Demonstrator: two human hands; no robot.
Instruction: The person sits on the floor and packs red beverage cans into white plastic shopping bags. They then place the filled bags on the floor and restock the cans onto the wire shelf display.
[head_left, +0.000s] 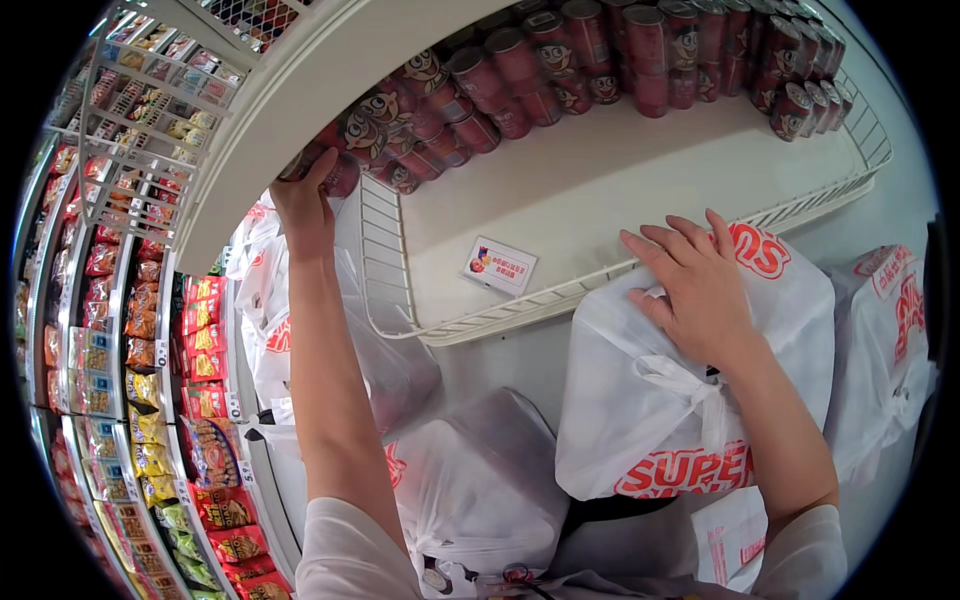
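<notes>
At the left end of a white wire-fenced shelf (600, 195), my left hand (304, 184) grips a red drink can (343, 177). Its thumb lies along the can, while the other fingers are mostly hidden. Beside it, stacked red cans with cartoon faces (551, 56) run along the back of the shelf, two layers high in places. My right hand (686, 289) rests on top of a tied white plastic bag (600, 382), fingers spread and nothing held. The bag bears red print and stands against the shelf's front rail.
A small card with writing (499, 265) lies on the shelf. More filled white bags stand at the lower middle (480, 480), left (259, 292) and right (877, 360). Racks of packaged snacks (202, 337) line the left. A pale overhead ledge (300, 82) curves above my left hand.
</notes>
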